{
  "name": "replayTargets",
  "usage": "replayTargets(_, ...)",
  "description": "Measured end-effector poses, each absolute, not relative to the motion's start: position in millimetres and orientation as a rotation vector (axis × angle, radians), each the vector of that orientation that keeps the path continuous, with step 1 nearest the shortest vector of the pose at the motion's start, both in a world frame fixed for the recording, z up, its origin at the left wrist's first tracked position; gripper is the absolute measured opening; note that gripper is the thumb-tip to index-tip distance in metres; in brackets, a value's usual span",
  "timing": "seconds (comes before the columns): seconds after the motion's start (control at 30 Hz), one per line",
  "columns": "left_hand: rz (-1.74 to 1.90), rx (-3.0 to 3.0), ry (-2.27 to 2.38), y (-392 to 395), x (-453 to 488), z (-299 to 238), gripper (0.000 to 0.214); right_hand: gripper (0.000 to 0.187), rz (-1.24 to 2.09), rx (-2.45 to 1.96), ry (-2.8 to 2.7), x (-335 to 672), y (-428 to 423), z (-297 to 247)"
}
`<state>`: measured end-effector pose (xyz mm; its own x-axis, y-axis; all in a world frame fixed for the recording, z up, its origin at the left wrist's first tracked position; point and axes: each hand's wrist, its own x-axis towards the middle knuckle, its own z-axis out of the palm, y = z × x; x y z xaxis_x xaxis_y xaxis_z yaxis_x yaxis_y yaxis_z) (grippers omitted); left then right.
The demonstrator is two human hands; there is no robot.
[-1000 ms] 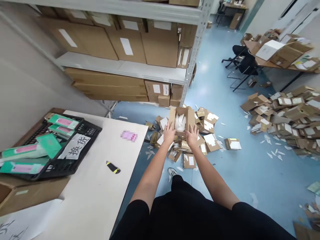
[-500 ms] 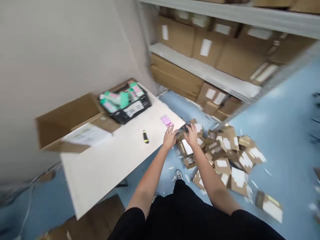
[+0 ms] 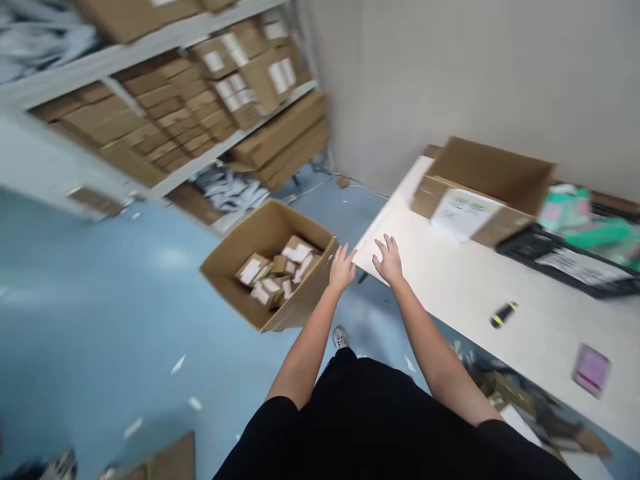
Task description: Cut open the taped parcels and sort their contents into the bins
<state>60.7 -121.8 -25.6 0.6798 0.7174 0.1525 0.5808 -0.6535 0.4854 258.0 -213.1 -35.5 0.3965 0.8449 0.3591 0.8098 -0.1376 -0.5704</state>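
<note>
My left hand (image 3: 342, 267) is stretched out with fingers apart, holding nothing, right beside the rim of a large open cardboard box (image 3: 233, 250) on the blue floor. Several small brown parcels with white labels (image 3: 277, 272) lie inside that box. My right hand (image 3: 388, 259) is also open and empty, hovering over the near corner of the white table (image 3: 450, 280). No small box is in either hand.
On the table are an open brown carton (image 3: 487, 190), a black crate with green packets (image 3: 583, 233), a black-and-yellow cutter (image 3: 503, 315) and a pink item (image 3: 591, 369). Shelves of cartons (image 3: 165, 107) stand at the left. Paper scraps dot the floor.
The view has swung left, from the pile of small parcels to the big floor box. Both hands held a small open box one second ago; now they are open and empty.
</note>
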Motion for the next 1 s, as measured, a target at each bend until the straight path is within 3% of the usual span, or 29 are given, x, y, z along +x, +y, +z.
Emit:
replayTargets(0.2,0.455,2.264,1.595,-18,-133,-44,0.056,0.065,0.314,-1.642,-1.885,91,-28,-50)
replayTargets(0.37,0.331,1.926,1.887,12,-211,-84,0.061,0.066,0.471,-1.589,-2.114,21,63,-86)
replayTargets(0.53,0.180,1.651,1.894,52,-203,-167,0.071,0.068,0.691,-1.764,-2.327,25,130,-169)
replayTargets(0.73,0.033,1.341,1.758,117,-157,-322,0.087,0.080,1.015,-1.983,-2.566,56,196,-312)
replayTargets(0.87,-0.023,1.179,1.729,143,-142,-421,0.099,0.097,1.249,-2.021,-2.676,64,223,-402)
replayTargets(1.0,-0.006,1.126,1.720,148,-131,-487,0.103,0.122,1.488,-2.133,-2.720,62,228,-467)
